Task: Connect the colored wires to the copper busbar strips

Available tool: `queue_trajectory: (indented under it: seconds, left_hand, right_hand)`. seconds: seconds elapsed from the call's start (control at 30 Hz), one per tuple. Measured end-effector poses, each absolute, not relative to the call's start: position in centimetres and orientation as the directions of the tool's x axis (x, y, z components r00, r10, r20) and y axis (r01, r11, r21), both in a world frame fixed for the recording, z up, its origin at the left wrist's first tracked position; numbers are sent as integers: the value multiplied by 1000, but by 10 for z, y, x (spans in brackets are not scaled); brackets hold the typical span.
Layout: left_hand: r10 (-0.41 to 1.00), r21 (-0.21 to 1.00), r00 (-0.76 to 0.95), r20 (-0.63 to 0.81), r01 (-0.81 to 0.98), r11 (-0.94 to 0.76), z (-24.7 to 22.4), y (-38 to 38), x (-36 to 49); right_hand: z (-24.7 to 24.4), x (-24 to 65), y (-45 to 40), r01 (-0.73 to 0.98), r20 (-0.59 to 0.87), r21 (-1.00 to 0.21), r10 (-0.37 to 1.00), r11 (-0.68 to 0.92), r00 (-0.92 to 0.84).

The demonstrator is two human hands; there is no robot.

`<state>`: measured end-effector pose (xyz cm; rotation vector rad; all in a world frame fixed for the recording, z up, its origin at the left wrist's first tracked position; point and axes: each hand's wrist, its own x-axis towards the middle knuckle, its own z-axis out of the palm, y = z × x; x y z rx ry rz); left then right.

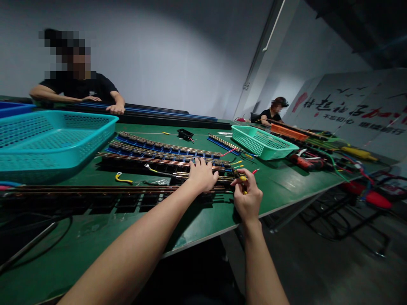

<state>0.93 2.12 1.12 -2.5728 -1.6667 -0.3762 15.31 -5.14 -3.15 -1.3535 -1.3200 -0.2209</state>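
Observation:
My left hand [203, 174] lies palm down with its fingers spread across short copper-coloured conductor rails [182, 175] in black holders. Beside it, at the right end of the rails, my right hand [248, 197] is closed in a pinch on a small yellow-and-dark piece [243, 178]. The fingers partly cover that piece, so its exact kind is hidden. Longer conductor rails [104, 189] run along the near side, left of my hands. Behind them lie conductor rails on blue holders [165, 148]. A yellow wire with a ring lug [123, 178] rests to the left.
A turquoise basket [60, 159] stands at the left, a green basket [265, 149] at the back right. A red-and-black tool [307, 162] and loose wires lie further right. The green table's [203, 231] front edge is close. Two people sit beyond, beside long dark rails [152, 116] and an orange tray [289, 131].

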Motion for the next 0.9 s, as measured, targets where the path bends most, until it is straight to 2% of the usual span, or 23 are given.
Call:
queue_trajectory:
  seconds: [0.13,0.37,0.5,0.73,0.9]
  left_hand:
    - [889,93,391,240,902,-422,11,21,9]
    - [893,103,389,226,902,-419,12,20,9]
    - [890,95,388,240,903,-419,12,20,8]
    - [890,85,388,239,905,-418,9,21,9]
    - [890,89,389,238,904,-419,11,22,8]
  right_hand:
    - [-27,151,-52,703,730,-639,535,312,426]
    - [-23,152,-48,491,626,-780,514,388,587]
    - [-25,153,-51,458,649,-760,523,460,552]
    - [-2,160,-50,535,775,-619,341,575,531]
    - [13,176,-23,580,761,-648,453,494,465]
